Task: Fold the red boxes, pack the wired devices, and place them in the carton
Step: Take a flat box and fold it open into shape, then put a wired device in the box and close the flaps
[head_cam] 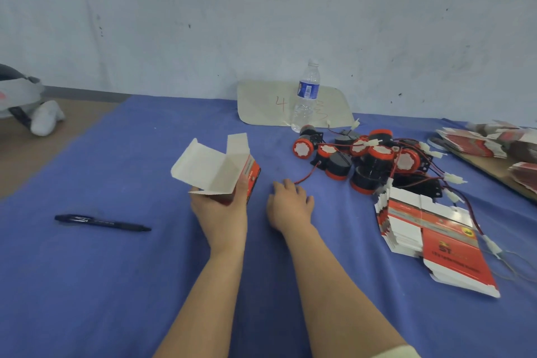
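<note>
We have the left hand (220, 209) clamped round a half-folded red box (232, 168), held up off the blue cloth (116, 285), and its white flaps stand open at the top (the plain inside of the card faces us). The right hand (290, 203) lies palm down on the cloth just beside it, the 2 hands apart. A red-and-black wire (305, 178) runs right up to its fingertips, but we cannot tell whether they pinch it. That wire leads back to a black-and-red wired device (337, 166) at the near edge of the pile of wired devices (377, 160). Right of the right forearm lies a stack of flat red boxes (430, 235). A water bottle (306, 96) stands behind the pile, and a dark pen (101, 222) lies well off to the left.
</note>
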`<state>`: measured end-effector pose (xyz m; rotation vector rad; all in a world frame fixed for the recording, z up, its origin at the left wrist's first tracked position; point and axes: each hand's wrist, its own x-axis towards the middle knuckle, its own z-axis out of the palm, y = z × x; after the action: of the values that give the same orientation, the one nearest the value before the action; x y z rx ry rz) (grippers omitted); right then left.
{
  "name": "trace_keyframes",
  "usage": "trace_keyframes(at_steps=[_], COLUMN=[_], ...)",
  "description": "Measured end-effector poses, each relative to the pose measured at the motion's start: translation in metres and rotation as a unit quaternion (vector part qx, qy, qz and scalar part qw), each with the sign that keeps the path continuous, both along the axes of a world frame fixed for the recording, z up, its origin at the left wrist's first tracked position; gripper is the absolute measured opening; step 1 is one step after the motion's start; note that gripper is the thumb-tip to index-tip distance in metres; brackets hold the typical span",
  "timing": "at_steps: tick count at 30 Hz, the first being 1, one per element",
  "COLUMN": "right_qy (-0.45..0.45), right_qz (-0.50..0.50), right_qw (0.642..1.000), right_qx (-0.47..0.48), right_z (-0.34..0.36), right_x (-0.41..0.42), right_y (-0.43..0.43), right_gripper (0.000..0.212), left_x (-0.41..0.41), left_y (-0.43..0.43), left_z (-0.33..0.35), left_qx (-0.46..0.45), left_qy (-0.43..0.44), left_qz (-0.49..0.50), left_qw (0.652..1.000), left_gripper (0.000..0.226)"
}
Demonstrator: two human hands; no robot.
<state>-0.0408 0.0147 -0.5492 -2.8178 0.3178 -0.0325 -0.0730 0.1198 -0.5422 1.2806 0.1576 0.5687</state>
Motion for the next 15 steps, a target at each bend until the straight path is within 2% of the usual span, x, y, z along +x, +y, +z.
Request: trace_keyframes(at_steps=[3,5,7,9,10,12,15], right_qy=[-0.060,-0.050,0.039,0.136,0.158,0.130,-0.040], right_qz=[-0.040,-0.040,0.013,0.076,0.076,0.006,-0.115], right_qw=[0.995,0.998,0.999,0.988,0.984,0.991,0.990], right_qx=[-0.063,-0.010,0.026,0.009,0.006,0.035,0.074], right_z=[0.007,0.018,0.033,0.048,0.054,0.061,0.056], right_x=[-0.008,-0.020,-0.036,-0.056,-0.065,-0.077,-0.078], right_y=[-0.011,-0.020,-0.030,-0.044,-0.053,-0.071,-0.081], right_gripper=[0.029,0.028,0.029,0.024,0.029,0.037,0.027], left_x=[-0.001,-0.001,-0.002,-0.003,-0.003,-0.004,-0.005], left_y=[-0.002,-0.005,-0.007,-0.009,-0.009,-0.010,-0.011], left_z=[-0.001,-0.002,-0.003,-0.003,-0.004,-0.004,-0.002], left_qx=[0.035,0.055,0.061,0.062,0.064,0.067,0.083], left_qy=[0.009,0.028,0.038,0.054,0.059,0.058,0.049], left_qz=[-0.001,-0.003,-0.008,-0.020,-0.025,-0.025,-0.020], left_qw=[0.999,0.998,0.997,0.996,0.996,0.996,0.995], left_gripper=[0.031,0.036,0.037,0.040,0.040,0.039,0.040])
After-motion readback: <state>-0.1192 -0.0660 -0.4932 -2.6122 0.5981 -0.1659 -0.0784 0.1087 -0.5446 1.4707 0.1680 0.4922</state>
